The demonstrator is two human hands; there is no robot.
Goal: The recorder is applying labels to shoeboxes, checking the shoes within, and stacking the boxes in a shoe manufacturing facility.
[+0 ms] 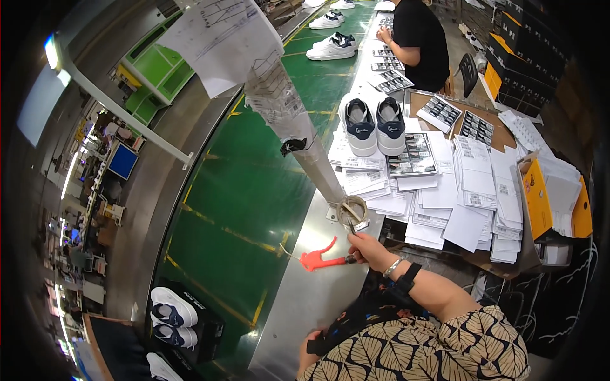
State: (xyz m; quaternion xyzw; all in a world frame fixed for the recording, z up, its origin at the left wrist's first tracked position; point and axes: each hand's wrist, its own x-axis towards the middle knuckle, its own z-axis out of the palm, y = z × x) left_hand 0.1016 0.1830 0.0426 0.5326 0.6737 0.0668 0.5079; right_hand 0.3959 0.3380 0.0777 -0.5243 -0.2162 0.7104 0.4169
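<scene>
My right hand (pixel 368 249) is closed in a pinch over the metal edge of the bench (pixel 298 298). A thin dark metal tool (pixel 351 227) sticks up from its fingers; its kind cannot be made out. The tool's tip is close to a beige tape roll (pixel 352 211) at the foot of the post. Just left of that hand lies a red air blow gun (pixel 314 260) with a thin bent nozzle, its hose end beside my fingers. My left hand (pixel 309 357) shows only in part at the lower edge, near a dark wrist band; its fingers are hidden.
A paper-wrapped post (pixel 298 140) rises from the bench beside a green conveyor belt (pixel 222 209). White sneakers (pixel 373 127) stand on stacked paper sheets (pixel 438 209). More shoes (pixel 171 317) sit on a black box at lower left. A yellow carton (pixel 537 200) and a co-worker (pixel 419 44) are at right.
</scene>
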